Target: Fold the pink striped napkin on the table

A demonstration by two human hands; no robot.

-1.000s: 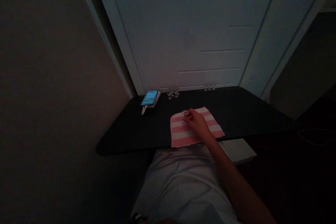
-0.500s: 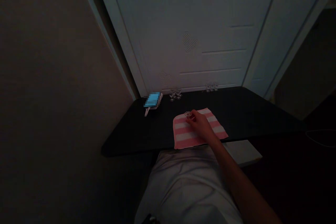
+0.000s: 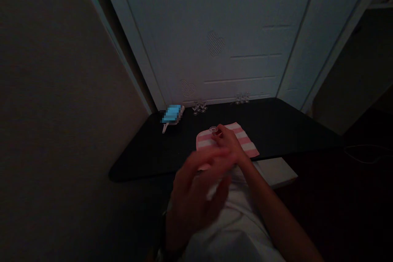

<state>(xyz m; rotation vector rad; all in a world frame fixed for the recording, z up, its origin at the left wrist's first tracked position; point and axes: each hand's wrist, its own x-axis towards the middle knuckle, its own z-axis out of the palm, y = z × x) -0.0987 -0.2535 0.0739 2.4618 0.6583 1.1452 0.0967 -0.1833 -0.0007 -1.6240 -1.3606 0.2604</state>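
Observation:
On the pink-and-white striped cloth (image 3: pixel 204 143), my right hand (image 3: pixel 229 139) pinches a small clear glass (image 3: pixel 213 130) with a round rim. Its lower part is hidden by my fingers and the dim light. My left hand (image 3: pixel 199 188) is raised close to the camera, over my lap, in front of the cloth's near edge. Its fingers are stretched out and somewhat apart, slightly smeared by motion, with nothing visible in them. It covers part of the cloth.
At the back of the black table (image 3: pixel 147 151) stand two clusters of small clear glasses (image 3: pixel 200 107). A phone with a blurred blue screen (image 3: pixel 172 114) rests at the back left. A white panel (image 3: pixel 239 20) rises behind, and a white box (image 3: pixel 276 172) sits below the front edge.
My left hand has come up into view from below, toward the cloth. My right hand keeps its grip on the small glass over the cloth. The whole view has shifted slightly.

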